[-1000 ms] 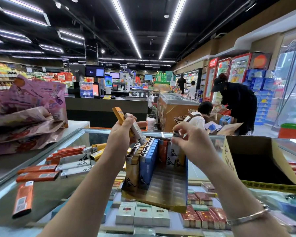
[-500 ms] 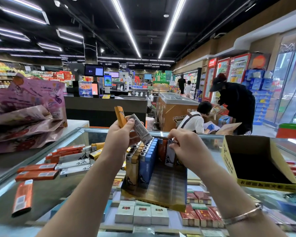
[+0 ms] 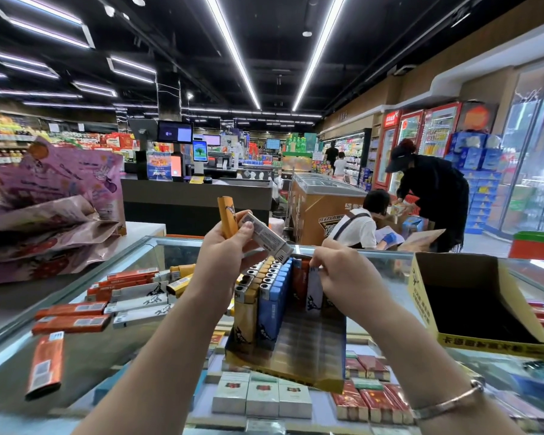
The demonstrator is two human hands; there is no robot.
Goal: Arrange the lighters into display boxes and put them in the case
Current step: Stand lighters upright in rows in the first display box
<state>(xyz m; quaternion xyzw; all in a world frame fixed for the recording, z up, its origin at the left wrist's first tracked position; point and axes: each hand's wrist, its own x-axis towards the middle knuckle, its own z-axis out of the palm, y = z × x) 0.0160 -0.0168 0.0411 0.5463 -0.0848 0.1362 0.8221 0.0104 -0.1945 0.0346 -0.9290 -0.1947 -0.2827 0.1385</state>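
A display box (image 3: 299,362) stands tilted on the glass case (image 3: 113,365), with rows of yellow and blue lighters (image 3: 266,296) standing along its left side. My left hand (image 3: 230,246) holds two lighters above the box: an orange one (image 3: 227,215) pointing up and a white one (image 3: 266,237) slanting down to the right. My right hand (image 3: 343,274) pinches the top of a white lighter (image 3: 314,290) standing at the back of the box beside an orange one. Loose orange, white and yellow lighters (image 3: 129,296) lie on the glass to the left.
An empty yellow display box (image 3: 471,312) sits on the glass at the right. Purple bags (image 3: 47,208) are piled at the left. Cigarette packs (image 3: 261,397) show under the glass. Two people work by a chest freezer (image 3: 321,208) beyond the counter.
My right hand has lowered the white lighter into the back of the box. My left hand has shifted a little, tipping its white lighter down toward the rows.
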